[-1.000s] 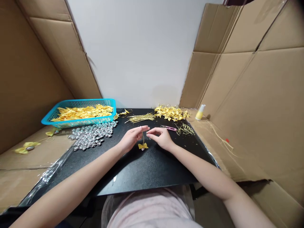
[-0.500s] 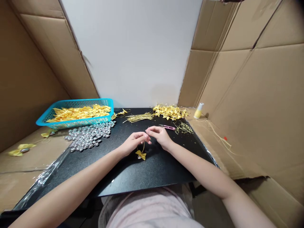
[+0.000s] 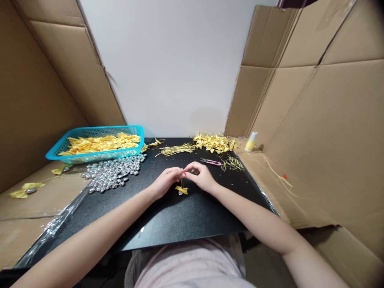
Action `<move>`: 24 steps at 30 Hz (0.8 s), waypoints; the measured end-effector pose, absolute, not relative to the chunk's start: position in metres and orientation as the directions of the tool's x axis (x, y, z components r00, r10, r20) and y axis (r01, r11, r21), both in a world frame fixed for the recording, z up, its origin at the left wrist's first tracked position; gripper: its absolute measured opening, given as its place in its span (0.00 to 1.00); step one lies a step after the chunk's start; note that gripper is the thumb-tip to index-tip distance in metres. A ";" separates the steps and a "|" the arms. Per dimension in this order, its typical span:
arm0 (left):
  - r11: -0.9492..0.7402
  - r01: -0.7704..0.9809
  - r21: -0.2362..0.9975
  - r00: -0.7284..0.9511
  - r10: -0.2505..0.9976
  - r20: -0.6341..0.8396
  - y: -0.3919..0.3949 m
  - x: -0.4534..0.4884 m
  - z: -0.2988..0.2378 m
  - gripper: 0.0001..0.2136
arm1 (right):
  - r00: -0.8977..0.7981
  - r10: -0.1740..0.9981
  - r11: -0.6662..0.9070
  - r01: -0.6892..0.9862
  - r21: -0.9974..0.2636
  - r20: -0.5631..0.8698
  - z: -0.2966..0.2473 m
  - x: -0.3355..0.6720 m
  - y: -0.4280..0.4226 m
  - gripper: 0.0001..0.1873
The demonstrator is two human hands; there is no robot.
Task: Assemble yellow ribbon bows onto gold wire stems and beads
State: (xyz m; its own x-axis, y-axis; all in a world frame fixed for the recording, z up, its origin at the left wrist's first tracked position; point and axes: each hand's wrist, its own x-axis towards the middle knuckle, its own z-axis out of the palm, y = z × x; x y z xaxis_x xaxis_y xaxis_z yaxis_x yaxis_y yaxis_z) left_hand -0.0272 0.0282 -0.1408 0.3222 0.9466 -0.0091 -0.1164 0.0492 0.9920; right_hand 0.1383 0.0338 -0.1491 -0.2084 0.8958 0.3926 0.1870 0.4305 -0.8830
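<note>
My left hand [image 3: 164,182] and my right hand [image 3: 201,176] meet over the middle of the black mat [image 3: 180,216]. Both pinch a thin gold cord [image 3: 181,181] between their fingertips. A small yellow ribbon bow [image 3: 181,190] with a silver bell hangs from that cord, just above the mat. Pink thread snips [image 3: 211,161] lie just beyond my right hand.
A blue basket [image 3: 90,154] of yellow bows stands at the back left, with several silver bells [image 3: 112,172] heaped in front. Gold cords [image 3: 175,149], a pile of finished bows [image 3: 214,142] and cord scraps [image 3: 231,163] lie at the back. A yellow bottle [image 3: 251,141] stands right. Cardboard walls enclose both sides.
My hands have drawn closer together on the cord. The bow dipped lower half a second ago and now hangs a little higher and to the right.
</note>
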 end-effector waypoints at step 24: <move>0.196 -0.112 0.974 0.402 0.906 -0.136 0.032 -0.032 -0.138 0.11 | -0.152 0.951 0.284 0.094 -0.954 0.268 -0.145 0.139 0.037 0.06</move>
State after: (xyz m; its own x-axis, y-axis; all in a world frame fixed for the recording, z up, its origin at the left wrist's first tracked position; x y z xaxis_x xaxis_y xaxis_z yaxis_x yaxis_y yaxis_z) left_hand -0.0316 0.0317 -0.1383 0.4016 0.9057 -0.1359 -0.1115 0.1956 0.9743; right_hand 0.1394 0.0372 -0.1454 -0.1517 0.9514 0.2681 0.0942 0.2839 -0.9542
